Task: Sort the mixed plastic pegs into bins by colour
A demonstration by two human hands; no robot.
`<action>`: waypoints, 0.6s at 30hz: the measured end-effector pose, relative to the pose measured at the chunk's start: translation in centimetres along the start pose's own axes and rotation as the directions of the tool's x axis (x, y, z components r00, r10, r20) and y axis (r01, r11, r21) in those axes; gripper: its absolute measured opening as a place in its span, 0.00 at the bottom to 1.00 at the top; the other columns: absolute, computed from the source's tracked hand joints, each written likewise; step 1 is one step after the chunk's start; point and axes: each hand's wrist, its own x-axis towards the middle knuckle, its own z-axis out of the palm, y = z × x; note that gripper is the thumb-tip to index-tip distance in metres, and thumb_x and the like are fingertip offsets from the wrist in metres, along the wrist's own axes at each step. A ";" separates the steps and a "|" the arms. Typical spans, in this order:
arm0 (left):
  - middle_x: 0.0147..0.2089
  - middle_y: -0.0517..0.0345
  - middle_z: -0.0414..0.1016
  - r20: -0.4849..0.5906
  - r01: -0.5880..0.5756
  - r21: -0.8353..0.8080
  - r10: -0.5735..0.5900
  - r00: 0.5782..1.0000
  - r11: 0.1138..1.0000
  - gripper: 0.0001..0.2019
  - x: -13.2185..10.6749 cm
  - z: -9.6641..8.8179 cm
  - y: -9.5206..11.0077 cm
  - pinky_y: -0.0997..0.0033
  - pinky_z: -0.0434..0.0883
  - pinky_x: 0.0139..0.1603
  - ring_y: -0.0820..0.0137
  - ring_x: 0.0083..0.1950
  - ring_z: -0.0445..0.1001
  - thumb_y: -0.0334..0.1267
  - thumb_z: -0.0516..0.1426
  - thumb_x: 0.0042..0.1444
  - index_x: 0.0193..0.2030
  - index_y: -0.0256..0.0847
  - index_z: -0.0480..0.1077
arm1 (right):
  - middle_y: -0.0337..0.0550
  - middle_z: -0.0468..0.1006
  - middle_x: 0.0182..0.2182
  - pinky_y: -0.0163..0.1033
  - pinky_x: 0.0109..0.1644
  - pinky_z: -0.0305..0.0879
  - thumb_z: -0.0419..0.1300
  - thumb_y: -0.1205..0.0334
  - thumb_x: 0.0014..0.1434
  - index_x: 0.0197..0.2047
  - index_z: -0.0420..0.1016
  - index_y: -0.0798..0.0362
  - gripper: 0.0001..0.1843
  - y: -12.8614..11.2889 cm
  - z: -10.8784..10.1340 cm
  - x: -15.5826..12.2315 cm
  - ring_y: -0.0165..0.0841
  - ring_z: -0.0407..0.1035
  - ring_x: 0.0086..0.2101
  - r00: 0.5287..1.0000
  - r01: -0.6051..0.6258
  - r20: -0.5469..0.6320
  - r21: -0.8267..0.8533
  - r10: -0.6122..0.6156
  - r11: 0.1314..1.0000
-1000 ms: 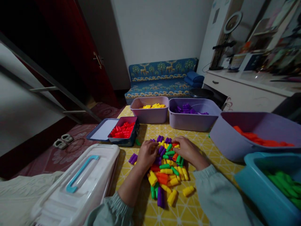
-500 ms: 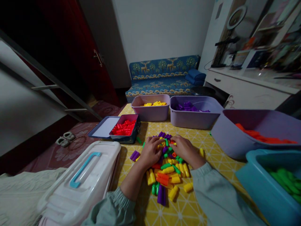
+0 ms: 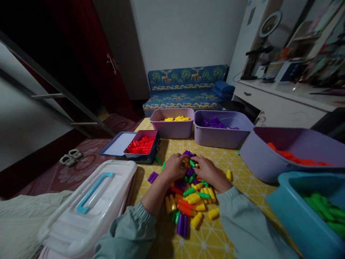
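Note:
A mixed pile of plastic toy pieces in yellow, purple, green, orange and red lies on the table. Many are short paired tubes. At the far part of the pile, my left hand has its fingers bent down over yellow pieces. My right hand faces it from the other side, its curled fingers among purple and green pieces. Both sets of fingertips are partly hidden, so what they pinch is unclear. Nearer me lie a purple piece and an orange piece.
Around the table stand a bin of yellow pieces, a bin of purple pieces, a bin of orange pieces and a teal bin of green pieces. An open case holds red pieces. A white lidded box sits at left.
Both hands remain at the far part of the pile, with fingers curled further in and slightly closer together. The whole view has shifted a little.

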 end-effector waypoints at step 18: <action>0.19 0.67 0.52 -0.138 0.136 -0.390 -0.203 0.969 0.911 0.22 0.1 0.7 -1.1 0.74 0.48 0.26 0.76 0.23 0.52 0.51 0.52 0.60 0.20 0.39 0.60 | 0.47 0.77 0.47 0.40 0.56 0.64 0.57 0.72 0.47 0.47 0.74 0.52 0.22 -0.9 0.3 0.3 0.36 0.71 0.48 0.912 -0.019 -0.374 0.372 0.168 0.928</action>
